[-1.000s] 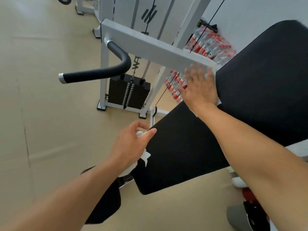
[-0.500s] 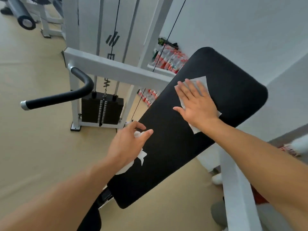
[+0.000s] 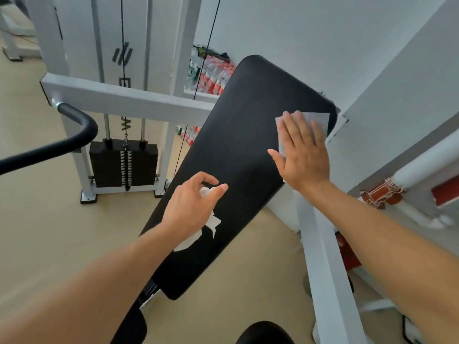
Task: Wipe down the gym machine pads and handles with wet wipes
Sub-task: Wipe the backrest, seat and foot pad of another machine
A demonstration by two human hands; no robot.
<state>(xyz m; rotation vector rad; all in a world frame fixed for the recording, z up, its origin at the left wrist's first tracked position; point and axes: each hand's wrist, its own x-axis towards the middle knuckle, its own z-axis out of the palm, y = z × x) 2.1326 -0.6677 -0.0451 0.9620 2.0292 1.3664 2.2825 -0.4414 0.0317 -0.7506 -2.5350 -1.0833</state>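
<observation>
A long black back pad slopes up from the lower middle to the upper right. My right hand lies flat, fingers spread, on a grey wet wipe pressed against the pad's upper right edge. My left hand hovers over the pad's lower half, its fingers pinched on a crumpled white wipe that hangs below the palm. A curved black handle juts out at the left.
The white machine frame crosses behind the pad, with a black weight stack and cables under it. A white post stands at the right near a red and white pipe. Packed bottles sit by the wall.
My right hand has slid the grey wipe up and to the right across the pad, from its left edge toward its top right edge. The left hand has kept its grip on the white wipe.
</observation>
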